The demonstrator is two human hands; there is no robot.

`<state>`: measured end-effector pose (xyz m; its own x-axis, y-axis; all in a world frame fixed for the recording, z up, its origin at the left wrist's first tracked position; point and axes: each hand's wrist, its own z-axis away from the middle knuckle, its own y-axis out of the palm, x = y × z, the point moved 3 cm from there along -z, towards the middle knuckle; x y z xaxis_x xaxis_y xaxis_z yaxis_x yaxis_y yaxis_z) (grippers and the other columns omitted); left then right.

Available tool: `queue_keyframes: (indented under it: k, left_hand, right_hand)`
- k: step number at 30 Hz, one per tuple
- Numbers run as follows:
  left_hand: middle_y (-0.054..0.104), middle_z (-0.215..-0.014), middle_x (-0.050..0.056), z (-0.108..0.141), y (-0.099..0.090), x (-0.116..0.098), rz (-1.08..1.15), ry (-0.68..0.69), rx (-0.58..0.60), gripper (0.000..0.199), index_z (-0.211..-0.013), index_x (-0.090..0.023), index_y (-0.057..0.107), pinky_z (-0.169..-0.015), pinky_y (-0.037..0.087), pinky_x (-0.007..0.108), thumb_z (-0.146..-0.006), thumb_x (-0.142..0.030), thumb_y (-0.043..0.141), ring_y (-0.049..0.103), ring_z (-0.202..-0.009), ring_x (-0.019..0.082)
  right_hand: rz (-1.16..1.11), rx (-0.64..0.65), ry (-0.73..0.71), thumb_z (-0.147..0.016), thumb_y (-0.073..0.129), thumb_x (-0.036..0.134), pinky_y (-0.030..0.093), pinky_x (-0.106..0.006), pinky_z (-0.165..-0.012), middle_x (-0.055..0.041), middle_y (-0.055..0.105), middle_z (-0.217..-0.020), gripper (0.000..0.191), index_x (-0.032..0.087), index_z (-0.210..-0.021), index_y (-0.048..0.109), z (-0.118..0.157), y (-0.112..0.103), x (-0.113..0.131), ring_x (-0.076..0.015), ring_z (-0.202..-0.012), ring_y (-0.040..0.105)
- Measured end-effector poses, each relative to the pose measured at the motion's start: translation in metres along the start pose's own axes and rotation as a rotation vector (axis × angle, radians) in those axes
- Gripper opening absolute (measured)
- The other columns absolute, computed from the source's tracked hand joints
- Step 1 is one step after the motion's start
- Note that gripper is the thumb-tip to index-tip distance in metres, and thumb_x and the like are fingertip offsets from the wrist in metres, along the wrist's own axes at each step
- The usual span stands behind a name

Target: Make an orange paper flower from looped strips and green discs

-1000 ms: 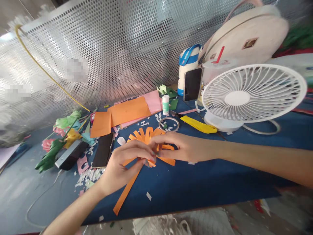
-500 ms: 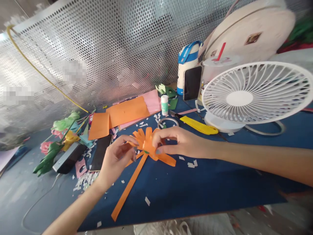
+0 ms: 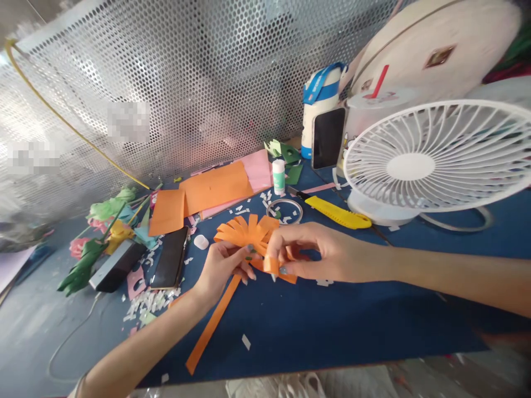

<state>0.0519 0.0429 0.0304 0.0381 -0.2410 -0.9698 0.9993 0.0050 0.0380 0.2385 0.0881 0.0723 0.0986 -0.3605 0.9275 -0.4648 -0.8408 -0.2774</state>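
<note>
Nearest me, a long orange strip (image 3: 213,326) slants across the blue tabletop (image 3: 352,326), its far end running up under my hands, with a white paper scrap (image 3: 246,342) lying to its right. Just beyond, the orange paper flower (image 3: 243,229) sits in the middle of the tabletop, its looped petals fanning out to the far side. My left hand (image 3: 222,265) is held narrow, the thumb over the flower's centre and the other fingers curled at its near edge; I cannot tell whether they grip it. My right hand (image 3: 317,251) pinches a curled orange strip (image 3: 271,265) between thumb and fingers.

To the left of the flower I have a white cap (image 3: 201,241), a black phone (image 3: 170,257) lying flat, a heap of paper scraps (image 3: 143,305) and a dark box (image 3: 118,266), with coloured paper flowers (image 3: 114,232) next to it. On the far side are a metal ring (image 3: 302,211) and, to its right, a yellow cutter (image 3: 340,213) and a white fan (image 3: 410,166).

Farther off, a glue stick (image 3: 279,177) stands near orange sheets (image 3: 218,188). A phone (image 3: 328,138) leans upright in front of a blue-and-white bottle (image 3: 317,113), and a perforated metal sheet (image 3: 186,94) rises behind.
</note>
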Motion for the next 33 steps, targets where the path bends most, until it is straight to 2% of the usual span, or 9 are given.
queue_keyframes:
  k: [5, 7, 10, 12, 16, 21, 25, 28, 33]
  left_hand:
    - [0.068, -0.058, 0.003, -0.007, 0.002, -0.001, -0.008, 0.151, -0.073, 0.035, -0.076, -0.01, 0.074, -0.04, 0.047, 0.021, -0.072, -0.044, 0.08, 0.06, -0.042, 0.011]
    - [0.067, -0.056, 0.001, -0.008, 0.0, 0.002, -0.001, 0.177, -0.093, 0.033, -0.076, -0.011, 0.075, -0.04, 0.047, 0.021, -0.071, -0.043, 0.081, 0.057, -0.042, 0.01]
    - [0.065, -0.054, 0.0, -0.009, -0.001, 0.004, 0.025, 0.202, -0.138, 0.032, -0.074, -0.011, 0.075, -0.042, 0.048, 0.021, -0.069, -0.042, 0.082, 0.055, -0.044, 0.009]
    - [0.067, -0.055, 0.001, -0.008, 0.0, 0.004, 0.045, 0.2, -0.143, 0.031, -0.07, -0.012, 0.075, -0.045, 0.05, 0.022, -0.067, -0.041, 0.084, 0.057, -0.046, 0.01]
    - [0.074, -0.065, 0.004, -0.004, 0.005, 0.0, 0.102, 0.192, -0.107, 0.029, -0.074, -0.013, 0.077, -0.054, 0.057, 0.026, -0.066, -0.039, 0.086, 0.066, -0.055, 0.015]
    - [0.078, -0.076, 0.007, 0.002, 0.009, -0.001, 0.143, 0.16, -0.063, 0.028, -0.082, -0.013, 0.078, -0.064, 0.06, 0.029, -0.068, -0.036, 0.086, 0.073, -0.069, 0.02]
    - [0.077, -0.076, 0.006, 0.004, 0.011, -0.002, 0.213, 0.139, -0.053, 0.026, -0.078, -0.013, 0.078, -0.058, 0.059, 0.024, -0.065, -0.033, 0.088, 0.069, -0.062, 0.015]
    - [0.076, -0.071, 0.004, 0.006, 0.013, -0.003, 0.23, 0.132, -0.071, 0.025, -0.074, -0.012, 0.079, -0.056, 0.057, 0.019, -0.063, -0.032, 0.089, 0.063, -0.055, 0.009]
    - [0.076, -0.072, 0.003, 0.008, 0.017, -0.004, 0.226, 0.138, -0.067, 0.026, -0.075, -0.013, 0.08, -0.065, 0.057, 0.017, -0.064, -0.035, 0.089, 0.065, -0.063, 0.009]
  right_hand:
    - [0.036, -0.051, -0.005, -0.087, 0.056, 0.016, 0.051, -0.021, -0.067, -0.002, 0.067, -0.088, 0.012, 0.018, -0.097, 0.061, 0.003, -0.001, -0.003, -0.0102, -0.076, 0.063]
    - [0.027, -0.07, 0.01, -0.088, 0.058, 0.021, 0.05, -0.02, -0.062, -0.0012, 0.067, -0.08, 0.007, 0.017, -0.09, 0.064, 0.002, 0.0, -0.004, -0.01, -0.071, 0.063]
    - [0.047, -0.112, 0.05, -0.089, 0.063, 0.028, 0.042, -0.019, -0.049, 0.0019, 0.064, -0.061, 0.018, 0.017, -0.076, 0.063, 0.001, 0.004, -0.007, -0.0081, -0.054, 0.058]
    - [0.111, -0.126, 0.062, -0.089, 0.063, 0.028, 0.041, -0.019, -0.048, 0.0029, 0.065, -0.057, 0.016, 0.017, -0.078, 0.064, 0.0, 0.006, -0.009, -0.0081, -0.05, 0.058]
    - [0.247, -0.135, 0.036, -0.09, 0.058, 0.02, 0.046, -0.021, -0.054, 0.0018, 0.072, -0.066, 0.008, 0.018, -0.091, 0.065, 0.0, 0.009, -0.014, -0.0094, -0.055, 0.062]
    - [0.323, -0.161, 0.031, -0.09, 0.056, 0.021, 0.042, -0.02, -0.052, 0.0018, 0.069, -0.065, 0.01, 0.018, -0.082, 0.061, 0.003, 0.006, -0.017, -0.0083, -0.053, 0.059]
    - [0.463, -0.201, -0.004, -0.09, 0.056, 0.024, 0.034, -0.022, -0.05, 0.0039, 0.057, -0.057, 0.018, 0.019, -0.073, 0.057, 0.004, 0.005, -0.016, -0.0075, -0.049, 0.048]
    - [0.549, -0.236, -0.027, -0.087, 0.056, 0.023, 0.032, -0.023, -0.054, 0.0036, 0.052, -0.059, 0.019, 0.019, -0.068, 0.054, 0.003, 0.005, -0.016, -0.0084, -0.053, 0.045]
    - [0.529, -0.235, 0.003, -0.085, 0.054, 0.02, 0.031, -0.024, -0.057, 0.0025, 0.05, -0.062, 0.022, 0.019, -0.064, 0.045, 0.002, 0.005, -0.019, -0.0102, -0.059, 0.043]
